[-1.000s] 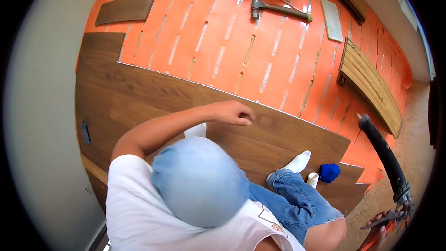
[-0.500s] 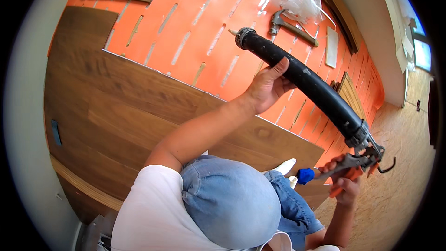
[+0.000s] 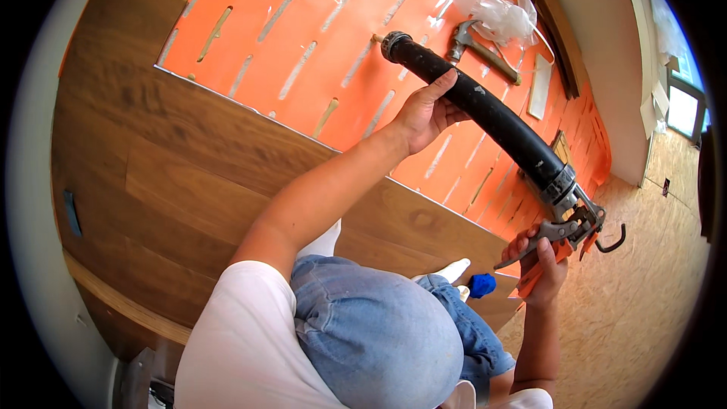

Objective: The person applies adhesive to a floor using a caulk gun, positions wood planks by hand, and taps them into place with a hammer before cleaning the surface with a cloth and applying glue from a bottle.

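A long black caulking gun (image 3: pixel 500 117) slants over the orange underlay, its nozzle (image 3: pixel 377 38) at the upper left. My left hand (image 3: pixel 430 115) is closed round the barrel from below, thumb on top. At the lower right my right hand (image 3: pixel 544 269) grips the orange handle and grey trigger lever. A bent metal rod hook (image 3: pixel 612 241) sticks out behind it. Beneath the gun lies the orange underlay sheet (image 3: pixel 250 38) with rows of slots; a few slots hold tan beads (image 3: pixel 215 33). Laid brown floor planks (image 3: pixel 212 174) border the sheet.
Past the barrel lie a claw hammer (image 3: pixel 488 57), crumpled clear plastic (image 3: pixel 496 11) and a pale flat strip (image 3: pixel 540 87). Loose planks (image 3: pixel 556 42) lean along the right wall. A blue object (image 3: pixel 482 285) sits by my foot. Bare chipboard (image 3: pixel 613 318) covers the floor at right.
The caulking gun and both hands have moved slightly up and left, with the nozzle farther up the orange sheet. The view has shifted a little. Both hands keep their hold.
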A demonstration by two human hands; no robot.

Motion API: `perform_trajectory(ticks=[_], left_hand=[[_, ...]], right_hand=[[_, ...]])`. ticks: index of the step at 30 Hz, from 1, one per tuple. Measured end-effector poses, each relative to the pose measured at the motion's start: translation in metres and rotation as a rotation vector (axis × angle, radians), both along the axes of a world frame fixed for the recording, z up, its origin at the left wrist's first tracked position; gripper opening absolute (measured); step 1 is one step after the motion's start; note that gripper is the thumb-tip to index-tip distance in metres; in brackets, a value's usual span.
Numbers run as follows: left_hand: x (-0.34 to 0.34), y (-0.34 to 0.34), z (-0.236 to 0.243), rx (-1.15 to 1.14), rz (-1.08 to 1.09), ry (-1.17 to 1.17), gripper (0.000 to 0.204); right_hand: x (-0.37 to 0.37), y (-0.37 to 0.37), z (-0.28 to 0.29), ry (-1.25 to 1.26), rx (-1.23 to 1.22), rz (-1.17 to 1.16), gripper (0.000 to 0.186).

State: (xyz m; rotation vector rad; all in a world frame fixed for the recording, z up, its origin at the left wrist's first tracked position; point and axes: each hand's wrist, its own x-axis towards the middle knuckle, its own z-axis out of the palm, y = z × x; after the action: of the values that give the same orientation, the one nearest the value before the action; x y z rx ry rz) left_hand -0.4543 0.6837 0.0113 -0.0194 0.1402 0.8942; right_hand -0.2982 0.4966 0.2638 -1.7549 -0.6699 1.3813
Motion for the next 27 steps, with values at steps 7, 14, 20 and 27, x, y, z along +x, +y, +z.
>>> perform_trajectory(ticks=[7, 14, 20, 27], left_hand=[[-0.010, -0.019, 0.003, -0.051, -0.045, -0.021, 0.040], [-0.023, -0.048, 0.007, -0.096, -0.108, -0.011, 0.043], [-0.026, -0.064, 0.008, -0.099, -0.125, 0.022, 0.049], [-0.033, -0.072, 0.014, -0.134, -0.134, 0.023, 0.052]], right_hand=[[-0.003, -0.015, 0.009, -0.095, -0.067, -0.011, 0.033], [-0.003, -0.030, 0.029, -0.197, -0.171, -0.035, 0.031], [0.012, -0.040, 0.038, -0.208, -0.172, 0.014, 0.043], [0.022, -0.051, 0.036, -0.144, -0.091, -0.002, 0.064]])
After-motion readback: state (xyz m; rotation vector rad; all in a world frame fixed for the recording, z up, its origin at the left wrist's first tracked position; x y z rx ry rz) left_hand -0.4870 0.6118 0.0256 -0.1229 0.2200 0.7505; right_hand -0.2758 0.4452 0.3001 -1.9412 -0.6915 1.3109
